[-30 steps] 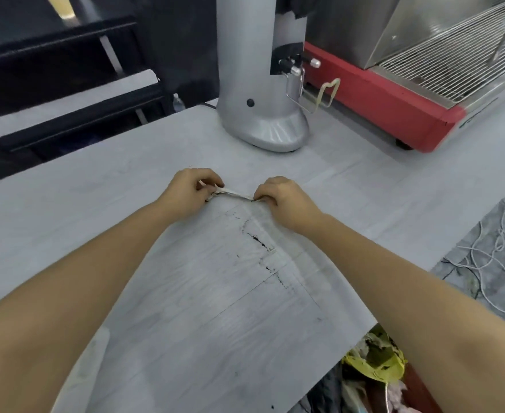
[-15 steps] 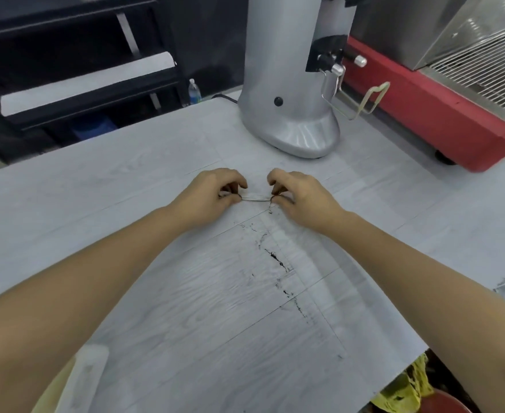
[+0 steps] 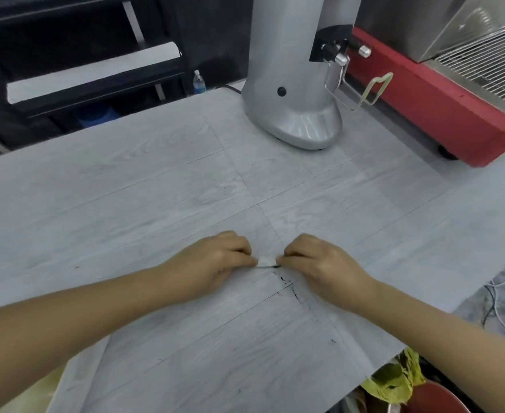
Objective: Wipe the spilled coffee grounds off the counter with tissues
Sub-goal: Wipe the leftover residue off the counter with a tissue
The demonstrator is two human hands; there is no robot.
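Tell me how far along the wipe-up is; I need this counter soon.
Partly done. Both hands, left and right, pinch a folded tissue against the counter. A thin dark line of coffee grounds still lies just behind the tissue, with a few specks near the edge.

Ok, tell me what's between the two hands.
In the head view, a small folded tissue spans the gap between the left hand and the right hand, each pinching one end. Coffee grounds lie just below it.
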